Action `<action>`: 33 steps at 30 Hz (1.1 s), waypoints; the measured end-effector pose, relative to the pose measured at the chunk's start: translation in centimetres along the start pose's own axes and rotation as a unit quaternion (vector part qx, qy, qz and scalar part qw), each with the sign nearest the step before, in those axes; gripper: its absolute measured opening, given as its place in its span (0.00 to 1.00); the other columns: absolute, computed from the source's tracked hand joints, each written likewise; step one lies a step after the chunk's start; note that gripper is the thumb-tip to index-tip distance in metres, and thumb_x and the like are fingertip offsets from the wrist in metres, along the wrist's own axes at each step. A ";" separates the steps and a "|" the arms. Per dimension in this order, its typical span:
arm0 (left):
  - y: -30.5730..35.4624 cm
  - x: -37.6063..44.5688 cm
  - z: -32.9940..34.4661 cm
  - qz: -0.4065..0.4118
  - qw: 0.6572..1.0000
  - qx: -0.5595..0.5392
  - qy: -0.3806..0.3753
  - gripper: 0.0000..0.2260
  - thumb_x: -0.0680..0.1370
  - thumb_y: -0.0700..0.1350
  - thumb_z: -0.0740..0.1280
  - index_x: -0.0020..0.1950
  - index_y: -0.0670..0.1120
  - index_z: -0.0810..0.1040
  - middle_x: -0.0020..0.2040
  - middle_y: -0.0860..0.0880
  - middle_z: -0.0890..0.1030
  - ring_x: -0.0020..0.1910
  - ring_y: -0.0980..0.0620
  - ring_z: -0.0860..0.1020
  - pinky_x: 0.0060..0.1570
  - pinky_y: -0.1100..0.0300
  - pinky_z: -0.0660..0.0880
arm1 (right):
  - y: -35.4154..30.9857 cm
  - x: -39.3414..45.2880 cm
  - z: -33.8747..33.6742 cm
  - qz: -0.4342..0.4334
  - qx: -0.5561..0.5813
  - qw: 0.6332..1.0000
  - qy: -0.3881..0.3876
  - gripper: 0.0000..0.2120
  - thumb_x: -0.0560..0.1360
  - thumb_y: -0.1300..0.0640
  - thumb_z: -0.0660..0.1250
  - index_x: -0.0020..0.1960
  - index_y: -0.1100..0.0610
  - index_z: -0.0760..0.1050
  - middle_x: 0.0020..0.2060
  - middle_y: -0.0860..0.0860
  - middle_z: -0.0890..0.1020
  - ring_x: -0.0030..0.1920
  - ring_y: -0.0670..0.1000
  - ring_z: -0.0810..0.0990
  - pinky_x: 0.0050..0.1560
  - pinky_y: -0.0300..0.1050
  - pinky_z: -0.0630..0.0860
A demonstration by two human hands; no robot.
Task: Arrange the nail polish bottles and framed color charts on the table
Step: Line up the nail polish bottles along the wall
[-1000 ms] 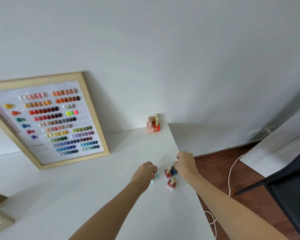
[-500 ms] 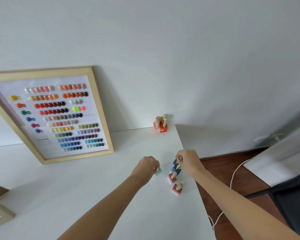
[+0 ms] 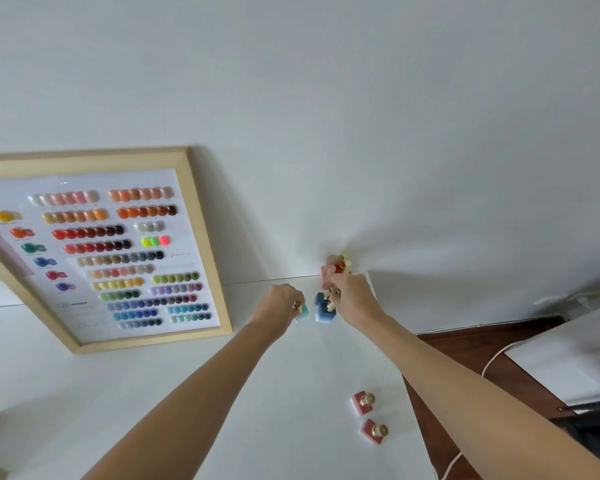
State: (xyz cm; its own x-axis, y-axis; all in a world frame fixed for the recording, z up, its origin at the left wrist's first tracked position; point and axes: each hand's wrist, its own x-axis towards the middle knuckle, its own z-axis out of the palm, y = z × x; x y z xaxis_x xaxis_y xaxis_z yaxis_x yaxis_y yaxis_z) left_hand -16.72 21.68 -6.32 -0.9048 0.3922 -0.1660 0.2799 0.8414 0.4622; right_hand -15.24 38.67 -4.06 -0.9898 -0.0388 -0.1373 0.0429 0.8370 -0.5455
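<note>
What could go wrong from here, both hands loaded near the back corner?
1. The right hand pinches two blue bottles by their gold caps; one could slip or swing loose.
2. It is close to the red and pink bottles at the wall and could knock them over.
3. The two pink bottles stand near the table edge, under the right forearm; a sweep back could push them off.

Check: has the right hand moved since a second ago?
Yes. The right hand, gripping blue bottles, moved away from the pink bottles toward the red bottle.
</note>
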 end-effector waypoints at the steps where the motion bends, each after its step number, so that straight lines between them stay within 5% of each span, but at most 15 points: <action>1: -0.3 0.7 -0.1 -0.002 1.000 -0.003 0.002 0.10 0.77 0.37 0.67 0.56 0.42 0.82 0.56 0.43 0.81 0.54 0.44 0.79 0.57 0.52 0.75 | -0.2 0.7 0.2 -0.002 0.003 1.000 0.007 0.11 0.73 0.72 0.59 0.50 0.65 0.77 0.49 0.59 0.79 0.48 0.59 0.78 0.48 0.49 0.76; 9: -1.6 4.7 -0.2 -0.022 1.000 0.014 -0.012 0.11 0.76 0.34 0.65 0.55 0.41 0.81 0.56 0.43 0.79 0.53 0.43 0.79 0.56 0.50 0.76 | -0.7 5.0 2.0 -0.015 -0.016 0.999 0.024 0.10 0.70 0.71 0.62 0.47 0.63 0.78 0.43 0.57 0.80 0.42 0.54 0.75 0.40 0.45 0.73; 15: -2.0 5.7 0.6 -0.017 1.000 -0.024 0.007 0.12 0.76 0.35 0.63 0.56 0.44 0.81 0.56 0.44 0.78 0.52 0.41 0.78 0.53 0.49 0.77 | -0.7 6.1 2.8 -0.017 -0.027 0.999 0.032 0.09 0.66 0.72 0.61 0.38 0.60 0.72 0.34 0.55 0.75 0.33 0.51 0.68 0.27 0.37 0.59; 20: -1.7 5.6 1.6 -0.018 0.994 -0.098 0.046 0.11 0.79 0.35 0.61 0.59 0.43 0.79 0.62 0.44 0.75 0.54 0.45 0.78 0.46 0.63 0.69 | -0.7 6.2 3.0 -0.056 -0.045 0.996 0.050 0.08 0.69 0.71 0.62 0.44 0.62 0.76 0.36 0.55 0.77 0.37 0.52 0.71 0.31 0.41 0.65; 26: -1.1 4.5 2.5 -0.019 0.989 -0.091 0.119 0.18 0.73 0.31 0.67 0.61 0.42 0.73 0.61 0.45 0.71 0.48 0.40 0.79 0.46 0.47 0.78 | -0.1 5.7 3.4 -0.079 -0.024 0.993 0.089 0.08 0.72 0.70 0.64 0.49 0.62 0.75 0.42 0.58 0.80 0.43 0.56 0.77 0.38 0.44 0.71; 33: -0.6 4.0 4.9 -0.156 0.970 -0.148 0.115 0.29 0.72 0.40 0.75 0.67 0.42 0.64 0.64 0.44 0.70 0.55 0.42 0.78 0.52 0.53 0.77 | 2.0 4.0 4.0 -0.114 0.070 0.979 0.155 0.24 0.70 0.71 0.69 0.62 0.56 0.71 0.53 0.52 0.75 0.51 0.51 0.77 0.55 0.42 0.77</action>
State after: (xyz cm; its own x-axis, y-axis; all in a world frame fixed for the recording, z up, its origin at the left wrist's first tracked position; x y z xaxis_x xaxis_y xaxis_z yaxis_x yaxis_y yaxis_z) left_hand -18.91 24.56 -11.52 -0.9879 0.0130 -0.1549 -0.0931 0.7485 0.6566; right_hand -18.59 38.02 -9.07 -0.9684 -0.0304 0.2476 -0.1879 0.7418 -0.6438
